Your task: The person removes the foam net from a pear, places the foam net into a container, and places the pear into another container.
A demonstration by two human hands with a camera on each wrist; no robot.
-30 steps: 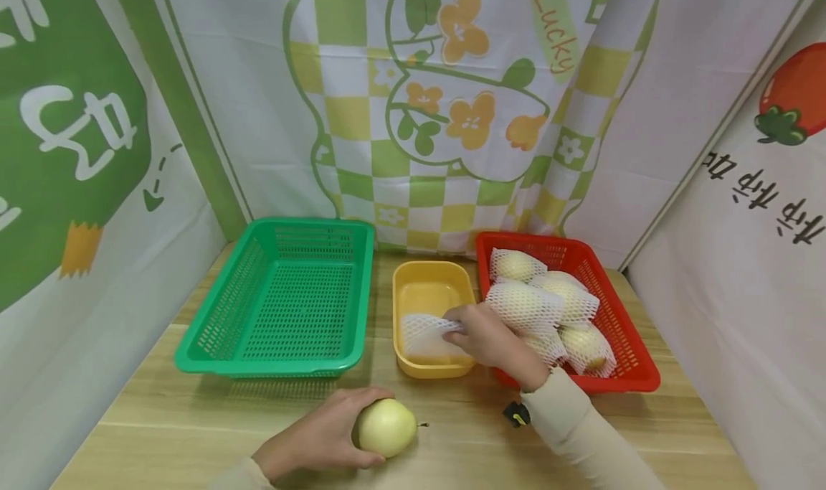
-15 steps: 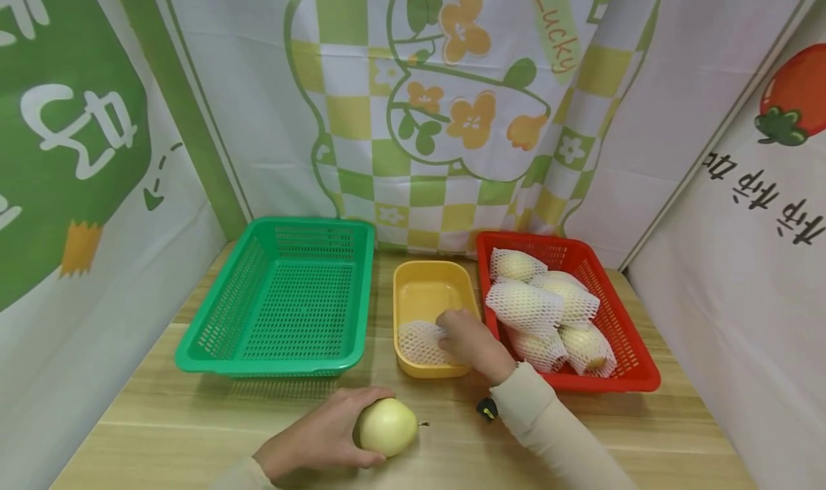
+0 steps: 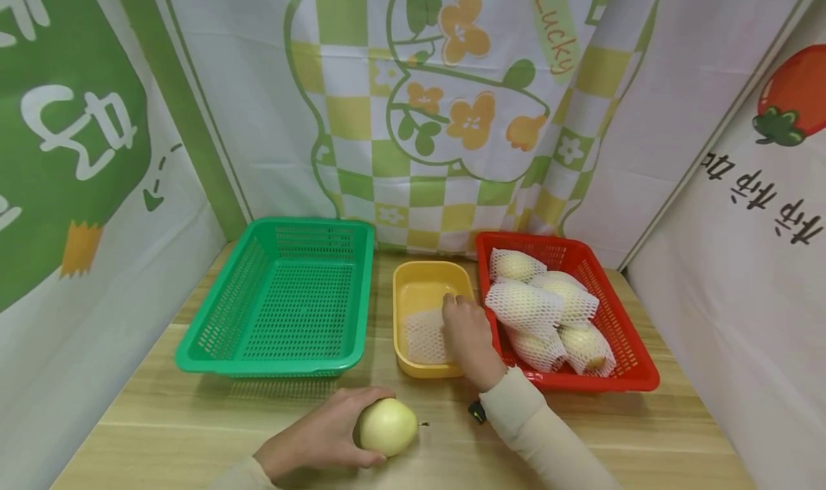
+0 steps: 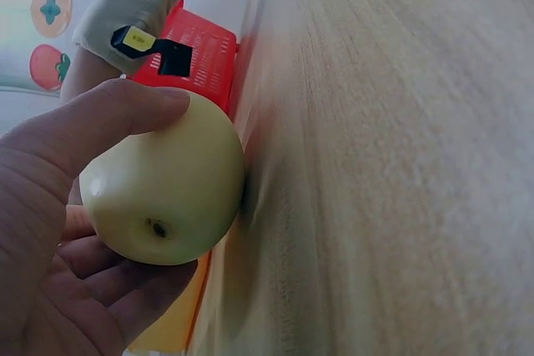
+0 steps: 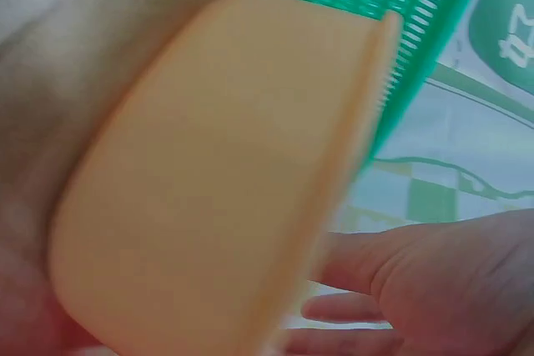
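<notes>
My left hand (image 3: 325,432) grips a bare pale-yellow pear (image 3: 388,427) on the table, its stem pointing right. In the left wrist view the thumb lies over the pear (image 4: 167,177) and the fingers curl beneath it. A white foam net sleeve (image 3: 426,336) lies in the small yellow bin (image 3: 426,370). Over that bin's right side is my right hand (image 3: 471,336), beside the sleeve. The right wrist view shows its fingers (image 5: 342,306) fairly straight, partly behind the bin's rim; nothing is seen in them.
A green perforated basket (image 3: 271,368) stands left of the bin. Right of it, a red basket (image 3: 635,361) holds several pears in foam nets (image 3: 525,305). A printed curtain (image 3: 445,203) hangs behind, above the wooden table (image 3: 148,432).
My right hand has put the foam net down in the yellow bin and shifted slightly away from the viewer. The left hand and the pear have stayed in place.
</notes>
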